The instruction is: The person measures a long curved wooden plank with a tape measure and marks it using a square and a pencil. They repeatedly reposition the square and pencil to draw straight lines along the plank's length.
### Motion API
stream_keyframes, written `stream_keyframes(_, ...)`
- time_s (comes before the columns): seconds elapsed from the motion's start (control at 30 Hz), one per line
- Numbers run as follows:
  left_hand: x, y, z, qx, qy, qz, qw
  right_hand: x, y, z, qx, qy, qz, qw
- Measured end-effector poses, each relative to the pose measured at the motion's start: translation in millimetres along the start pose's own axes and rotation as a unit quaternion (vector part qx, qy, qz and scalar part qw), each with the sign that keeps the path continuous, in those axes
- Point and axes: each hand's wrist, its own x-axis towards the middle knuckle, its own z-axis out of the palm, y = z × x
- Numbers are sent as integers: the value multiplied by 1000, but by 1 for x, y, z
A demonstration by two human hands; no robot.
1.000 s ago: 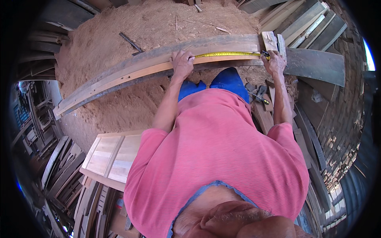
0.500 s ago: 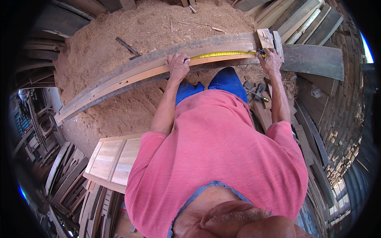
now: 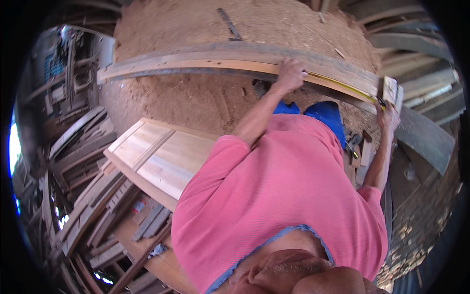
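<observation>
A yellow tape measure (image 3: pixel 341 87) is pulled out along a long, pale wooden strip (image 3: pixel 188 63). My left hand (image 3: pixel 292 75) is closed at the blade's far-left end, over the strip. At the other end my right hand (image 3: pixel 388 116) is wrapped around the dark case, by a short wooden block (image 3: pixel 389 90). Beneath the strip lies a weathered grey plank (image 3: pixel 274 48). The blade shows as a narrow yellow line, seen almost edge-on. Fingertips of the left hand are partly hidden.
A panelled wooden door-like piece (image 3: pixel 166 152) lies to my left. Stacked boards (image 3: pixel 93 147) stand beyond it, with more planks (image 3: pixel 421 54) at the far right. Hand tools (image 3: pixel 352 144) rest by my right knee. A dark metal bar (image 3: pixel 228 23) lies on the sawdust.
The view has swung left, so the bench, hands and tape appear farther right. The blade, broad and flat before, now looks narrow. Both hands keep their hold on the tape.
</observation>
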Motion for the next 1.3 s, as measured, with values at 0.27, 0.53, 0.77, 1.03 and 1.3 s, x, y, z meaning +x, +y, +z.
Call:
stream_keyframes(0.27,-60,-91,-95,-7,50,-95,994,-16,-60,2,16,-1,-72,997)
stream_keyframes(0.53,-138,-276,-238,104,21,-225,969,-44,-220,-1,19,-65,-92,993)
stream_keyframes(0.77,-149,-371,-290,139,48,-241,959,-66,-347,4,-22,-56,-46,997)
stream_keyframes(1.03,-155,-407,-292,107,101,-187,971,-76,-396,0,-40,-94,-19,995)
stream_keyframes(1.3,-156,-417,-287,88,104,-184,973,-75,-401,2,-46,-94,-28,994)
